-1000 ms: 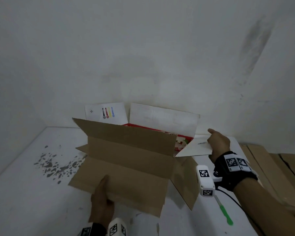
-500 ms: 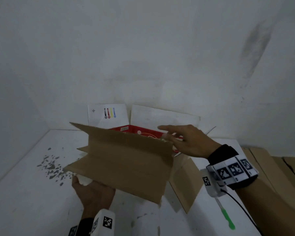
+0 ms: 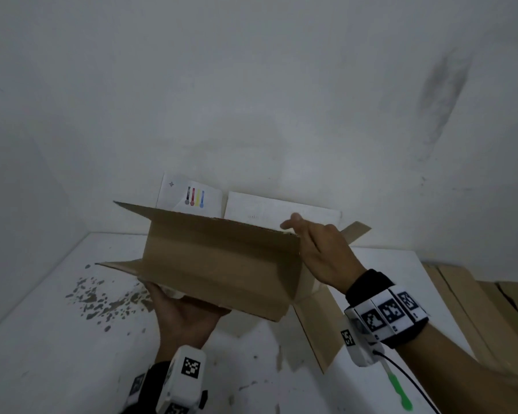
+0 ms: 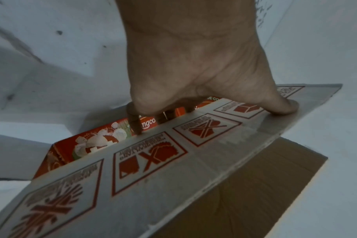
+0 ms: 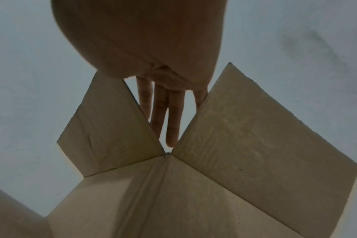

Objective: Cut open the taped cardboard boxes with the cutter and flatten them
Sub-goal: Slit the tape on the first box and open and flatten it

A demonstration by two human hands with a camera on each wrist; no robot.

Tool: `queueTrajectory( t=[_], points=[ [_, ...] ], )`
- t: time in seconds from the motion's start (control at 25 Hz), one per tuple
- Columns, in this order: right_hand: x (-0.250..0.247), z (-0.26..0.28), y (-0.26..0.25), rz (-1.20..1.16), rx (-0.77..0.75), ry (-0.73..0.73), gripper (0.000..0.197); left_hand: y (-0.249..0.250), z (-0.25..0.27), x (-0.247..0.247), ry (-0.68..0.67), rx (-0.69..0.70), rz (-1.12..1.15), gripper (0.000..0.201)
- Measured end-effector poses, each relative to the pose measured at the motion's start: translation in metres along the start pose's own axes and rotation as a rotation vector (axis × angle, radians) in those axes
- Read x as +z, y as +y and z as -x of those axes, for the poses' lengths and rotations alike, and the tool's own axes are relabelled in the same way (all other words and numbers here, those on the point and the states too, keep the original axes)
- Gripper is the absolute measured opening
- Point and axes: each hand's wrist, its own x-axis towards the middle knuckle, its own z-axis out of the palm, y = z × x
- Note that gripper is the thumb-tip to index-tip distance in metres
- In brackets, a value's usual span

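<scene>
**Opened box held off the worktop: risks at this point**

Left grip: the left hand [image 3: 183, 318] is under the near lower edge of the cardboard box [image 3: 219, 264], palm up. In the left wrist view its thumb presses the printed white flap [image 4: 173, 161] and its fingers [image 4: 133, 122] curl over that flap's edge onto the red printed panel [image 4: 86, 145]. It grips the box there.

Right grip: the right hand [image 3: 323, 252] lies against the box's right end, fingers straight. In the right wrist view they reach into the gap between two raised flaps; nothing is clasped, so this hand is open and only steadies.

Box: already cut open, flaps loose, tilted, held above the white worktop [image 3: 57, 354] near the wall. Not yet flat.

Cutter: the green-handled tool [image 3: 399, 389], probably the cutter, lies on the worktop below the right wrist, apart from both hands.

Nearby: flat brown boards [image 3: 475, 294] at the far right.

Risks, as judged:
- One-sided hold. Only the left hand clamps; a hard push from the right could twist the box out of it.
- Loose flaps may catch or fold the wrong way when the walls are collapsed.
- Right fingers between the flaps could be pinched as the corner closes.
- Whether the blade is extended cannot be told; the right forearm could sweep across it.
</scene>
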Motion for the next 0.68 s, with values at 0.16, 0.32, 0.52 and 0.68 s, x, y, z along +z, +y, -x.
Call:
queueTrajectory(
  t=[0.16, 0.32, 0.52, 0.68],
  points=[
    [-0.015, -0.006, 0.002, -0.228, 0.020, 0.145, 0.083, 0.006, 0.005, 0.019, -0.120, 0.038, -0.011, 0.086],
    [-0.033, -0.007, -0.001, -0.062, -0.171, -0.013, 0.042, 0.025, 0.010, 0.038, -0.229, 0.199, -0.085, 0.072],
    [-0.034, -0.015, -0.005, -0.071, -0.131, 0.091, 0.043, 0.045, 0.009, 0.053, -0.227, 0.158, -0.210, 0.053],
    [-0.027, -0.011, -0.013, -0.175, -0.055, 0.127, 0.032, 0.060, -0.006, 0.051, -0.263, 0.107, -0.310, 0.048]
  ],
)
